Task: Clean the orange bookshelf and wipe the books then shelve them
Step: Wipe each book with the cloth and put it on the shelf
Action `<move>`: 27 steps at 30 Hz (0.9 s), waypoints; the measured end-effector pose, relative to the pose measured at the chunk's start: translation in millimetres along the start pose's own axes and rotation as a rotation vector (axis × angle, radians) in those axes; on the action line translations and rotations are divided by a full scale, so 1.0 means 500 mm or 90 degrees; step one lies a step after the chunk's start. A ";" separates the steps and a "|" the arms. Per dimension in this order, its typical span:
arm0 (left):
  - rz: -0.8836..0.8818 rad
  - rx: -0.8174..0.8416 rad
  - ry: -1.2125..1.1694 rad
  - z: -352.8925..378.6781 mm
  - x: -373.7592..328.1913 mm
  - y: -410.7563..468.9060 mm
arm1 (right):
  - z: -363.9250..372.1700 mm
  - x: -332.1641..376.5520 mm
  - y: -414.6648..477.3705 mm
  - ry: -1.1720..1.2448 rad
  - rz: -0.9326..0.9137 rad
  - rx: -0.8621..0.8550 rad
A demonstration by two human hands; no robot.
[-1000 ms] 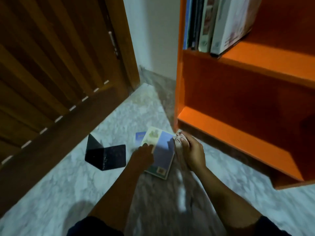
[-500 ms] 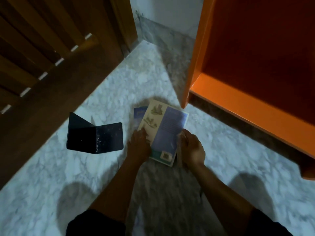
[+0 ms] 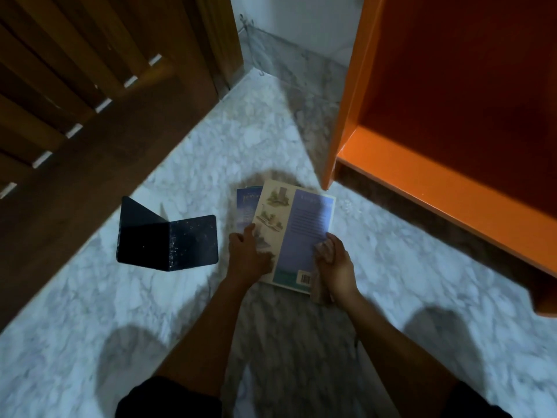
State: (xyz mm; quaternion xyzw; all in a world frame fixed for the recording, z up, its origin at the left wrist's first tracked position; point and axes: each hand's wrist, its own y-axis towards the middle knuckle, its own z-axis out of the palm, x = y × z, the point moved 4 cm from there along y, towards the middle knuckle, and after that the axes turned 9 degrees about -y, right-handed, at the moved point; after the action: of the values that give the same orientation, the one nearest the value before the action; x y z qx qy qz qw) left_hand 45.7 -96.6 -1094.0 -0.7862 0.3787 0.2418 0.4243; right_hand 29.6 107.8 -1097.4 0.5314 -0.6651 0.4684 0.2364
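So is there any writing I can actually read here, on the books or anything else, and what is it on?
Nothing here is legible.
Top book, back cover: heading and block of print on the blue panel, too blurred to read.
Barcode at its lower corner: digits too small.
Blue book beneath it: pale lettering, blurred.
Black bookend, and cloth in the right hand: no text shows.
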 end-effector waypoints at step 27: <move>0.272 0.065 -0.584 -0.224 -0.396 -0.363 | -0.325 0.357 -0.210 0.121 -0.302 -0.054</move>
State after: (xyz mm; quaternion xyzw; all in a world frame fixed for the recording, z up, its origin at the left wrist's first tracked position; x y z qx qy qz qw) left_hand 79.7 -50.5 -808.8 -0.4823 0.3174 0.6247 0.5258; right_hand 39.7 163.6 -840.4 0.6155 -0.5157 0.4195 0.4233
